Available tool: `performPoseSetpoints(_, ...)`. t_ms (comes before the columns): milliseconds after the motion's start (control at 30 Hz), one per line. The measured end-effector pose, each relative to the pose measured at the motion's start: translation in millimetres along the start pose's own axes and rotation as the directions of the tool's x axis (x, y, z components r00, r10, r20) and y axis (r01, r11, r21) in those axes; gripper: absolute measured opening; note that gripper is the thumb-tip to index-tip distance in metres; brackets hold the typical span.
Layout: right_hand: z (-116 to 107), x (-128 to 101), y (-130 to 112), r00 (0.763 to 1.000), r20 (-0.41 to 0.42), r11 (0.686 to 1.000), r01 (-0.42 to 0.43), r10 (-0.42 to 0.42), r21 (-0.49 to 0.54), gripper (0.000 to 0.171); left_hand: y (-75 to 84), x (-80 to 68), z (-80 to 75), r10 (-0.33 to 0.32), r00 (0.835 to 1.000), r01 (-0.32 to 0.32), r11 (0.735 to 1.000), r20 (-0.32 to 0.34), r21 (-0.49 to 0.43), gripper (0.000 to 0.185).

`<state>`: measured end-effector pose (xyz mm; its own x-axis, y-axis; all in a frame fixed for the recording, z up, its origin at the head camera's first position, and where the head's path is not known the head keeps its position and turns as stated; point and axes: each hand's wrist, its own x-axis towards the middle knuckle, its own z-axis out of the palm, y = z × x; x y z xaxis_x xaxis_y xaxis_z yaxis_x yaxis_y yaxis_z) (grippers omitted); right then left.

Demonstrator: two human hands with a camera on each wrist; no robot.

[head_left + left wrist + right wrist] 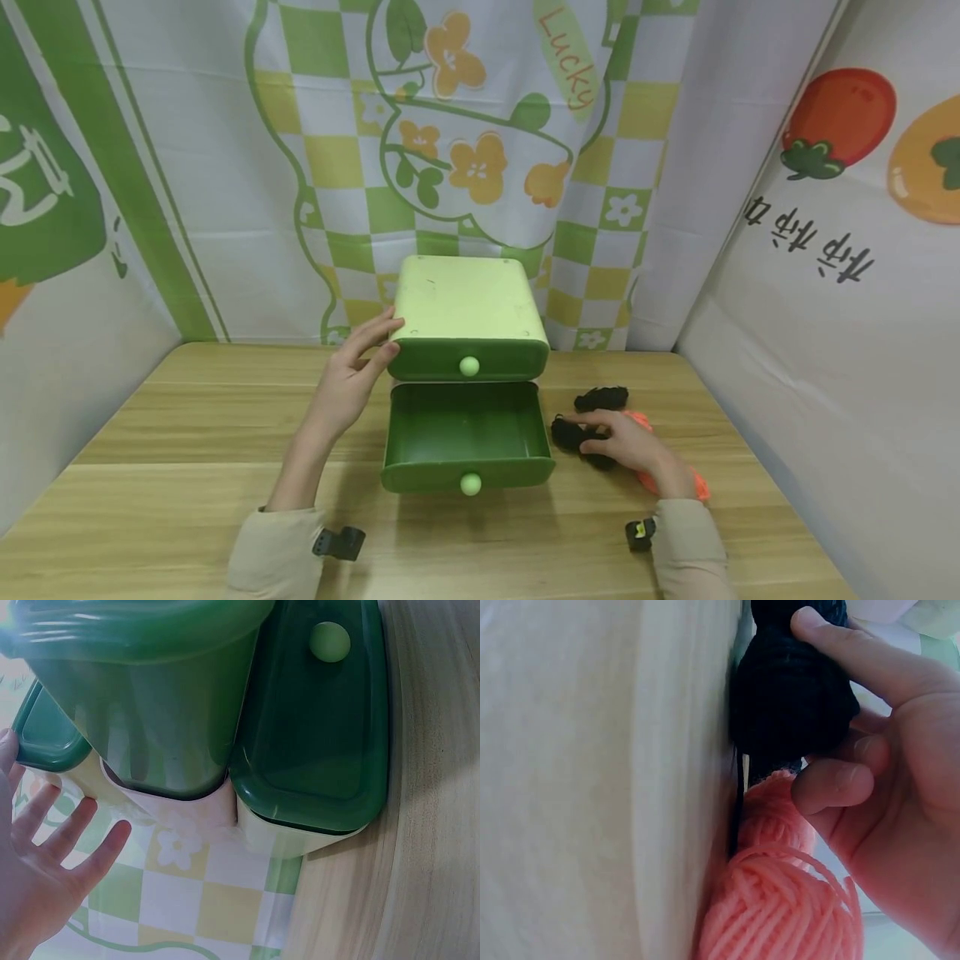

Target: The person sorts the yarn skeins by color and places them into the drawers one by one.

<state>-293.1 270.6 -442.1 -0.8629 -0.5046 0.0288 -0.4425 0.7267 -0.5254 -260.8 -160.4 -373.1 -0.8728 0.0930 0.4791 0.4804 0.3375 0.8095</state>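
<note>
With fingers spread, the left hand (347,382) is touching the cabinet (471,296), probably for steadiness, while the right hand (628,443), fingers curled, is gripping black yarn (567,434) on the table (187,475) beside the open drawer (423,477).

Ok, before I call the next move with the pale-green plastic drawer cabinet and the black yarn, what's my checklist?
1. Dark-green plastic drawer pulled out: ok, open below the closed top drawer.
2. Left hand on the pale-green plastic cabinet: ok, touching its upper left side.
3. Black yarn bundle in the right hand: ok, gripped.
4. Firmness of that grip: cannot tell.
5. Held bundle over the dark-green drawer: not ok, it is to the drawer's right.
6. Right hand free of the coral-orange yarn: cannot tell, the two overlap in view.
</note>
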Motion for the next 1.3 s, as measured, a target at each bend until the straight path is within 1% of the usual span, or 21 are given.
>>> performPoseSetpoints(267,1,0,-1,1.000,-0.017,1.000,0.000,0.000,-0.006,0.046,0.6,-0.2,-0.2,0.006,1.000,-0.006,1.000,0.006,-0.011,0.038)
performPoseSetpoints(633,-1,-2,-4,1.000,-0.020,0.999,0.000,0.001,0.041,0.045,-0.3,0.1,-0.5,0.005,1.000,-0.005,1.000,0.001,-0.018,0.037)
performPoseSetpoints(967,-7,-3,-9,0.999,-0.045,0.999,0.025,-0.024,0.031,0.045,1.1,-0.5,-0.5,0.001,1.000,-0.001,1.000,0.005,-0.012,0.038)
performPoseSetpoints(1100,-11,-3,-13,0.999,-0.049,0.999,0.014,-0.013,0.030,0.045,0.7,-0.2,-0.4,-0.001,1.000,0.001,1.000,0.004,-0.009,0.038)
performPoseSetpoints(1200,-13,-3,-16,0.998,-0.053,0.999,0.026,-0.024,0.048,0.045,0.3,0.0,-0.3,-0.002,1.000,0.002,1.000,0.003,-0.012,0.037)
performPoseSetpoints(1300,-16,-3,-18,0.996,-0.063,0.997,0.061,-0.057,0.050,0.045,0.5,0.2,-0.3,-0.003,1.000,0.003,1.000,0.004,-0.014,0.038)
